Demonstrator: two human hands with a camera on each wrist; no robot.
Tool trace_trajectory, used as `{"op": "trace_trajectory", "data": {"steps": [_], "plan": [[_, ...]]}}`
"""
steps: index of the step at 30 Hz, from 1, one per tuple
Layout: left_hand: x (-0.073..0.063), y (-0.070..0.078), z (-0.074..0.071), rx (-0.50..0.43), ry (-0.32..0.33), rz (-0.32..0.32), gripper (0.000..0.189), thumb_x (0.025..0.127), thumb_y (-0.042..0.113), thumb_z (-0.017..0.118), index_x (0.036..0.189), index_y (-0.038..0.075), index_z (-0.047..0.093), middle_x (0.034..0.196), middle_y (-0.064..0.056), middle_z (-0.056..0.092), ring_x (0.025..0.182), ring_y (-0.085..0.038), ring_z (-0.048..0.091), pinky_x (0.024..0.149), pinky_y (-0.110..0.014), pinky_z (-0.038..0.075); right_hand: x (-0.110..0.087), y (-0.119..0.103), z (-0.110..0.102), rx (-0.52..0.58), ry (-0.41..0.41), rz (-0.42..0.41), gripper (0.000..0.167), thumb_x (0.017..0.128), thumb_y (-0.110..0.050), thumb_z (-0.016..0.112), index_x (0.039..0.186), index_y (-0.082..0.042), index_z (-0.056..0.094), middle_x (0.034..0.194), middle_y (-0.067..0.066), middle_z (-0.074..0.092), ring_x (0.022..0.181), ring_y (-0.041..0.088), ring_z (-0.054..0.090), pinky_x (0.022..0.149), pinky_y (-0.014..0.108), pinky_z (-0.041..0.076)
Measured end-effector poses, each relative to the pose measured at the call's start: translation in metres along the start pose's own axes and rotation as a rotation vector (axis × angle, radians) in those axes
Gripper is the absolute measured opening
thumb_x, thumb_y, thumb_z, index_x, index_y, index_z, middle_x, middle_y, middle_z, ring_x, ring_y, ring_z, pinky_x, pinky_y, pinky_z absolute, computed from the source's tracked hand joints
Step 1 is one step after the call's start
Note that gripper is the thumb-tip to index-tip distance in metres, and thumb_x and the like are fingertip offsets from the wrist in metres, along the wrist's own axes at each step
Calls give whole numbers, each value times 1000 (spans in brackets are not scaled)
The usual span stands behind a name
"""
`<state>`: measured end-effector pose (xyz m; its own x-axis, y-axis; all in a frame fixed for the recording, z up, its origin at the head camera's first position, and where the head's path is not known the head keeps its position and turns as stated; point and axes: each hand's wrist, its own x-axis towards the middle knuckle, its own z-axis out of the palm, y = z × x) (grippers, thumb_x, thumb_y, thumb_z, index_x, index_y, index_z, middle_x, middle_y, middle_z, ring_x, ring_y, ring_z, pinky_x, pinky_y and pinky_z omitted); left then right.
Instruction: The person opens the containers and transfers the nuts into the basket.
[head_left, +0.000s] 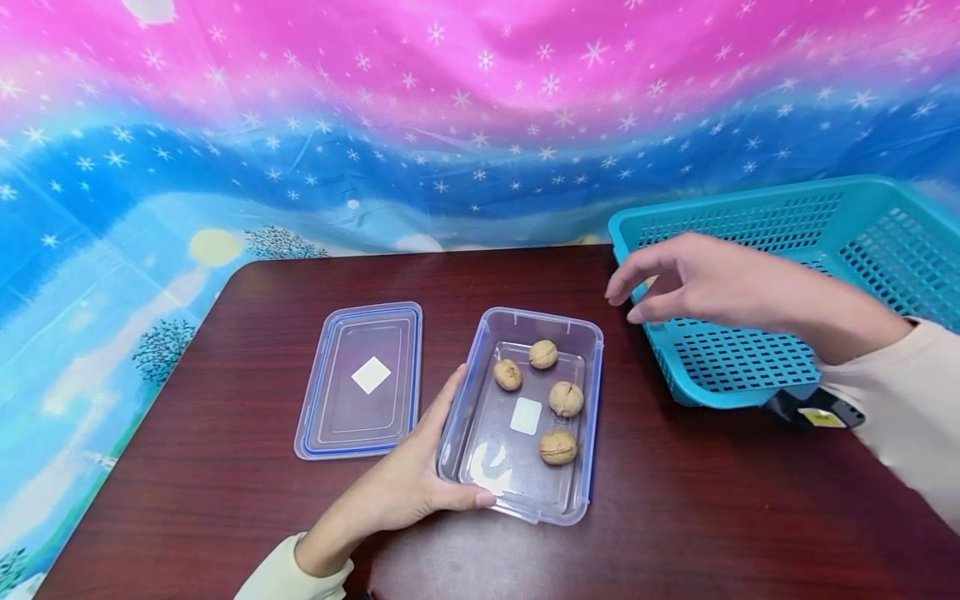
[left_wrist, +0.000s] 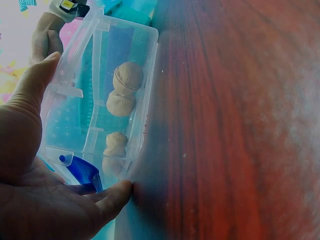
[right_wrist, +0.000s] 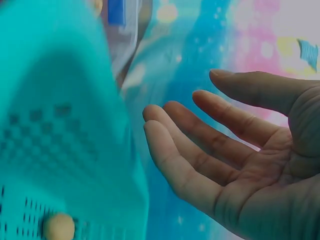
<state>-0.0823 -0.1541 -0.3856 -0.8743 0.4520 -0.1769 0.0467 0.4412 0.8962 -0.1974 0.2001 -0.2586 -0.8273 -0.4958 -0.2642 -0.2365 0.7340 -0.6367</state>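
A clear plastic food container (head_left: 465,433) stands uncovered on the table, with several walnuts (head_left: 557,447) and a white square on its floor. My left hand (head_left: 408,483) grips its near left corner, thumb at the front rim and fingers along the left side. In the left wrist view, a blue clip (left_wrist: 82,172) on the container lies against that hand. My right hand (head_left: 697,279) hovers above the left rim of a turquoise basket (head_left: 686,387), fingers loosely bent and nothing held. Inside the basket, the right wrist view shows a walnut (right_wrist: 59,227), partly cut off by the frame.
Left of the container, its clear lid (head_left: 360,333) with a blue seal lies flat on the dark wooden table (head_left: 187,467). A snowflake-patterned cloth (head_left: 450,125) hangs behind the table's back edge. The basket occupies the right back corner.
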Motion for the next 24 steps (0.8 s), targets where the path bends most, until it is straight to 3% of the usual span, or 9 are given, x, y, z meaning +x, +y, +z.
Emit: {"op": "trace_trajectory", "data": {"steps": [11, 18, 24], "plan": [[0, 0, 0, -7, -5, 5, 134, 75, 32, 95, 167, 45, -1, 175, 4, 16, 153, -20, 33, 122, -29, 26, 9, -32, 36, 111, -138, -134, 23, 97, -13, 73, 120, -12, 72, 120, 2, 73, 99, 15, 73, 85, 36, 56], [0, 0, 0, 10, -4, 1, 134, 75, 33, 95, 168, 40, -1, 174, 1, 19, 151, -20, 36, 123, -41, 28, 20, -45, 57, 181, -291, -175, 21, 96, -7, 72, 117, -9, 72, 115, 6, 71, 94, 19, 72, 85, 37, 58], [0, 0, 1, 26, 0, 10, 134, 75, 33, 95, 168, 40, -1, 174, -1, 19, 151, -20, 36, 123, -43, 29, 31, -48, 81, 173, -396, -205, 21, 92, -2, 68, 112, -6, 72, 108, 9, 68, 89, 15, 68, 82, 30, 58]]}}
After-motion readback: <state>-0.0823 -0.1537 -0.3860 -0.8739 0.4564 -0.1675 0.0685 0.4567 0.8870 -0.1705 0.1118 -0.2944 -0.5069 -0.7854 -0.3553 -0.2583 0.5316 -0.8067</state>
